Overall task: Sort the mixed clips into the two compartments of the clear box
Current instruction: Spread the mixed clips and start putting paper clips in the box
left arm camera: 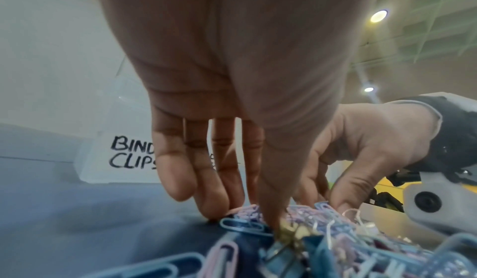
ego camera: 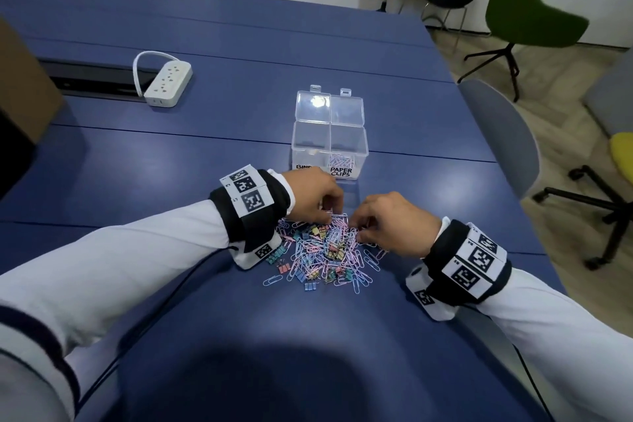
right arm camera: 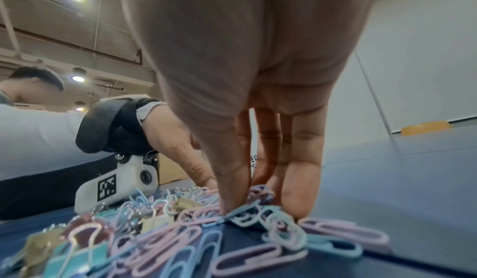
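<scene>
A pile of pastel paper clips and small binder clips (ego camera: 325,250) lies on the blue table (ego camera: 239,120). Behind it stands the clear two-compartment box (ego camera: 347,137), lids open. Its right compartment, labelled PAPER CLIPS, holds some paper clips; the left label (left arm camera: 129,153) reads BINDER CLIPS, partly hidden. My left hand (ego camera: 330,217) reaches down at the pile's far edge, thumb and fingers pinching pink paper clips (left arm camera: 245,214). My right hand (ego camera: 358,233) does the same just to the right, thumb and fingertips closing on paper clips (right arm camera: 260,200).
A white power strip (ego camera: 168,82) lies at the back left beside a dark cable slot (ego camera: 96,79). A brown cardboard box (ego camera: 24,86) stands at the far left. A grey chair (ego camera: 503,134) stands at the table's right edge. Another person (right arm camera: 31,82) sits beyond.
</scene>
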